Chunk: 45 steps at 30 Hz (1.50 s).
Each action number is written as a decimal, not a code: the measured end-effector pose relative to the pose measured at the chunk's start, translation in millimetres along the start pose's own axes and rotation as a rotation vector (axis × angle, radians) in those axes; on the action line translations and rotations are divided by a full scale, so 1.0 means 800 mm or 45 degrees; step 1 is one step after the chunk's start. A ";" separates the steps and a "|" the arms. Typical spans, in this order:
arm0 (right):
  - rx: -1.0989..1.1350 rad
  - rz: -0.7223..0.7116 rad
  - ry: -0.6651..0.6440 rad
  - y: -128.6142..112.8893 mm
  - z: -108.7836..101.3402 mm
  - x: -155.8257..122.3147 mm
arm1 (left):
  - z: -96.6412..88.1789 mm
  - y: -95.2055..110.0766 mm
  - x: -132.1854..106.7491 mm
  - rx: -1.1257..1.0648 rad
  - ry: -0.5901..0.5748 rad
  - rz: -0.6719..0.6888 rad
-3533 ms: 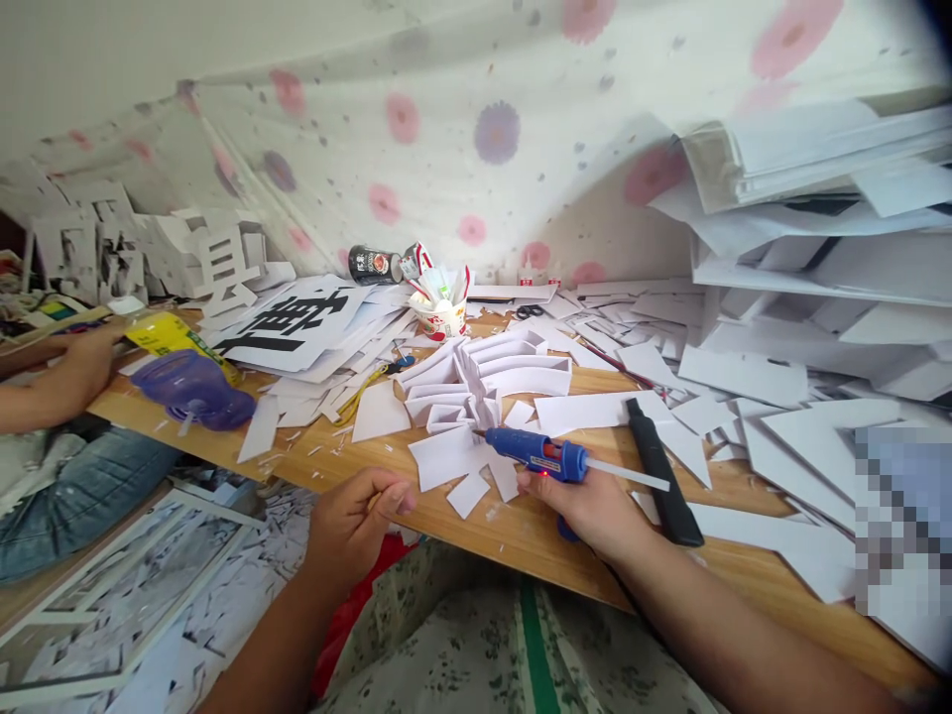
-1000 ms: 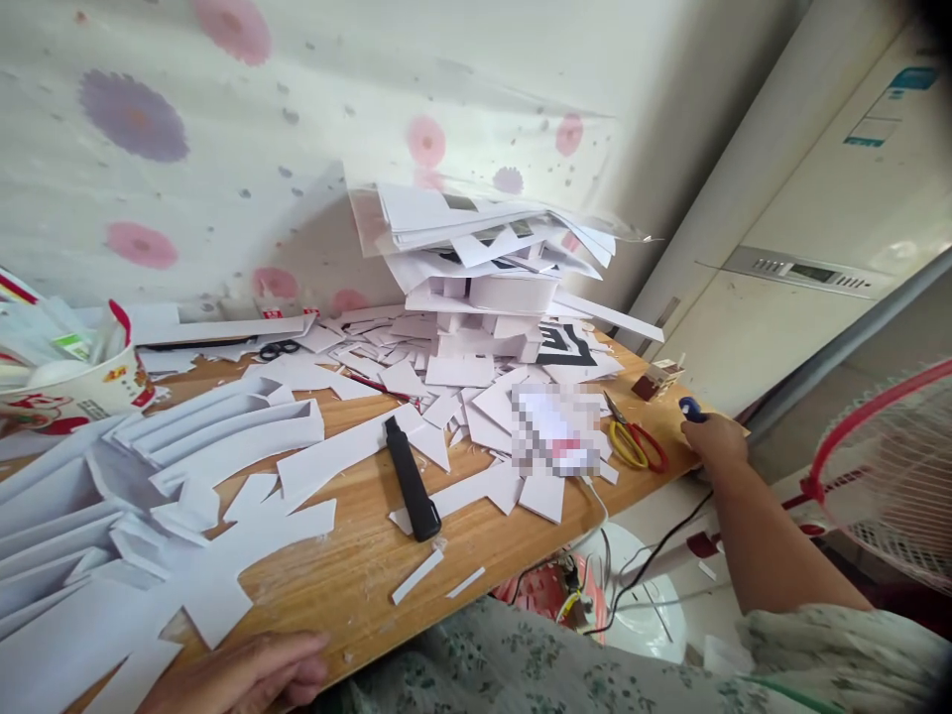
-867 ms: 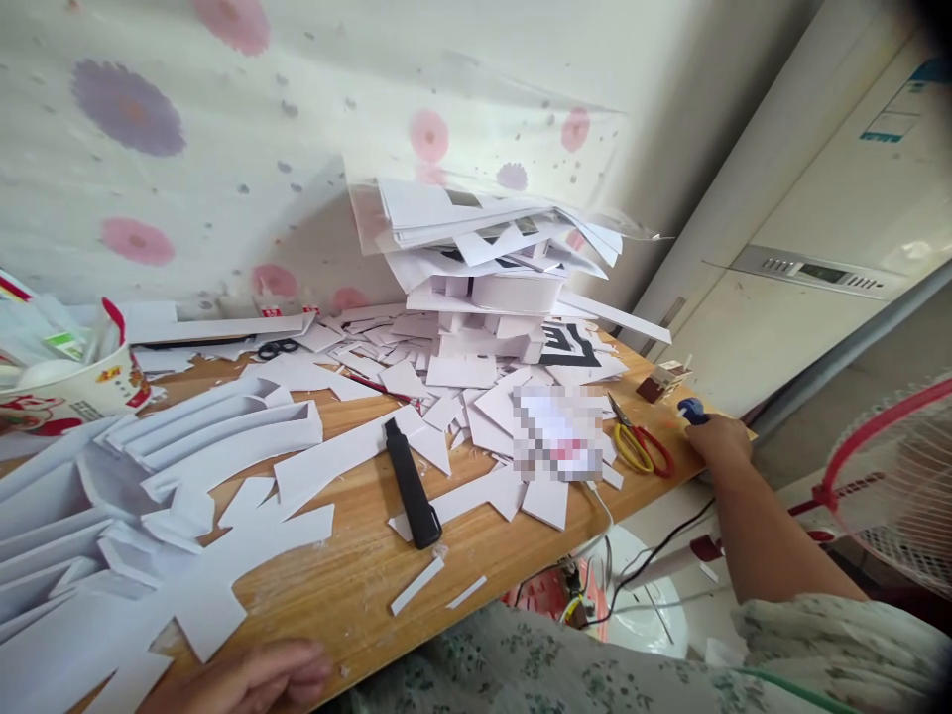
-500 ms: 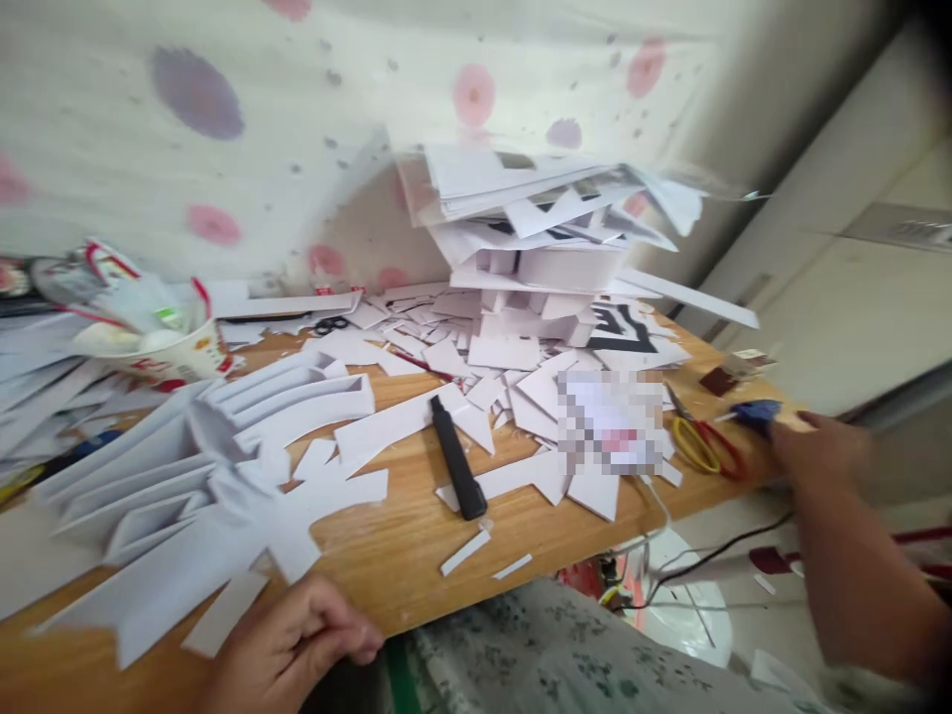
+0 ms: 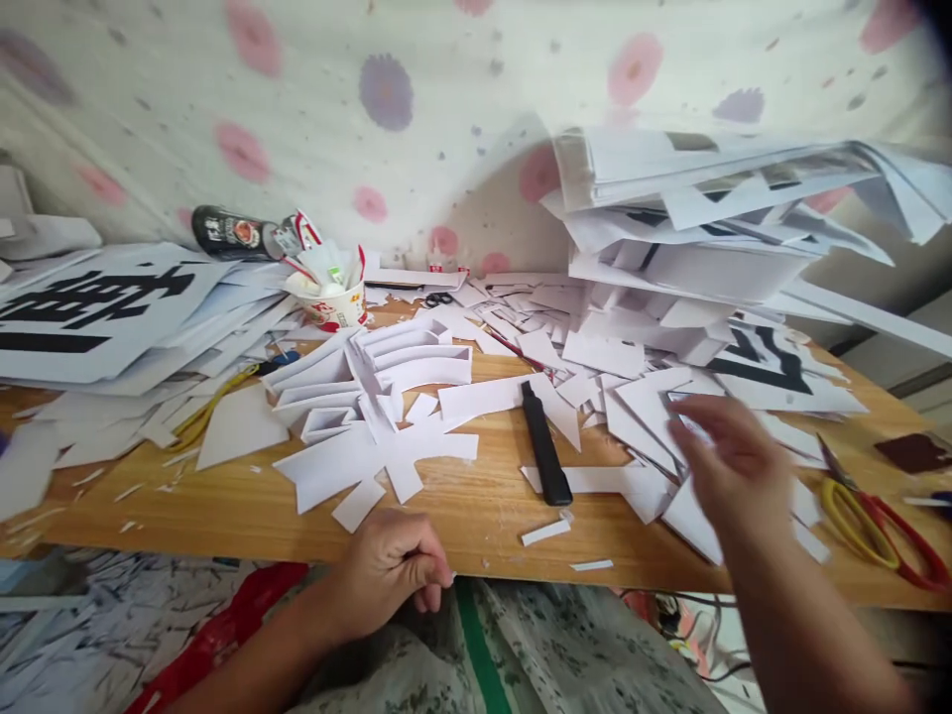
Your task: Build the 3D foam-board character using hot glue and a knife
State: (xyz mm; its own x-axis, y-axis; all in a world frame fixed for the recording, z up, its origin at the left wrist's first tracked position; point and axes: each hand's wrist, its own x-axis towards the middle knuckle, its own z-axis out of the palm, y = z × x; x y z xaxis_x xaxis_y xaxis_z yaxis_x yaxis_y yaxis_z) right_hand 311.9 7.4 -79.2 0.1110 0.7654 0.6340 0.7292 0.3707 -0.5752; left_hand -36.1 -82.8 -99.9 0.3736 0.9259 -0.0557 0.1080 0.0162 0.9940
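My left hand (image 5: 402, 565) rests at the table's front edge, thumb and fingers pinched together. A tiny white speck shows at its fingertips, too small to name. My right hand (image 5: 744, 471) hovers over the paper pieces on the right, thumb and forefinger curved but apart. Partly hidden behind its fingers lies a phone (image 5: 693, 426). Between the hands is a black, pen-like tool (image 5: 546, 446), lying on white paper strips. A white paper construction with raised curved walls (image 5: 423, 367) sits beyond my left hand.
Red-and-yellow-handled scissors (image 5: 882, 531) lie at the right. A tall paper stack (image 5: 691, 188) stands at the back right. Printed sheets (image 5: 89, 307), a paper cup (image 5: 327, 302) and a dark bottle (image 5: 234, 233) are at the left. A yellow-handled tool (image 5: 208, 412) lies near them.
My right hand has moved left from the blue item at the table's right side to over the phone. The view has turned left. My left hand stays pinched at the edge.
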 end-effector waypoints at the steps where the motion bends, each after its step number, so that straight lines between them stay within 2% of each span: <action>1: 0.077 -0.153 -0.155 -0.025 0.019 0.007 | -0.001 -0.002 -0.001 0.001 -0.010 0.046; 3: 0.095 -0.436 -0.512 -0.068 0.057 0.023 | -0.003 -0.006 -0.001 0.050 -0.033 0.166; 5: -0.015 -0.608 -0.840 -0.099 0.095 0.041 | -0.005 -0.008 -0.002 0.158 -0.046 0.290; 8: -0.289 -0.678 -1.188 -0.120 0.150 0.070 | -0.007 -0.010 -0.002 0.307 -0.035 0.391; 11: -0.463 -0.683 -1.377 -0.122 0.190 0.096 | -0.008 -0.013 -0.003 0.295 -0.024 0.406; 14: -0.515 -0.694 -1.415 -0.120 0.210 0.109 | -0.009 -0.015 -0.003 0.265 -0.047 0.385; 17: -0.532 -0.712 -1.370 -0.119 0.209 0.107 | -0.012 -0.011 -0.004 0.307 -0.101 0.375; 21: -0.415 -0.747 -1.278 -0.115 0.187 0.103 | -0.014 -0.005 -0.003 0.410 -0.106 0.433; 23: -0.222 -0.792 -1.199 -0.115 0.169 0.103 | -0.013 -0.007 -0.001 0.443 -0.074 0.558; 26: 0.271 -0.874 -0.951 -0.127 0.140 0.097 | -0.012 -0.012 -0.005 0.457 -0.004 0.776; 29: 0.360 -0.941 -0.805 -0.155 0.117 0.073 | -0.018 -0.016 -0.022 0.593 0.198 0.946; 31: 0.286 -1.062 -0.777 -0.179 0.109 0.045 | -0.027 -0.016 -0.039 0.656 0.468 0.912; 34: 0.187 -1.222 -0.874 -0.212 0.111 -0.006 | -0.045 -0.013 -0.067 0.547 0.846 0.802; 36: 0.201 -1.289 -0.943 -0.231 0.117 -0.036 | -0.056 -0.009 -0.083 0.640 0.944 0.712; 39: 0.302 -1.303 -1.027 -0.250 0.124 -0.060 | -0.069 -0.005 -0.103 0.819 0.913 0.528; 42: 0.356 -1.164 -1.288 -0.257 0.123 -0.060 | -0.077 -0.007 -0.115 0.645 0.843 0.418; 45: 0.266 -0.995 -1.571 -0.249 0.117 -0.050 | -0.082 -0.016 -0.119 0.412 0.919 0.310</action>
State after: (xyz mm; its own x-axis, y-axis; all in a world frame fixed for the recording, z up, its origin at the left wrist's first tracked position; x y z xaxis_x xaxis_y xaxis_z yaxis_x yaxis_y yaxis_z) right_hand 99.5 -47.6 -38.2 -0.9664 0.2538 0.0418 0.2115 0.8765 -0.4324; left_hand -133.3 -146.7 -100.9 -0.2512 0.9058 0.3412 0.4014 -0.2232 0.8883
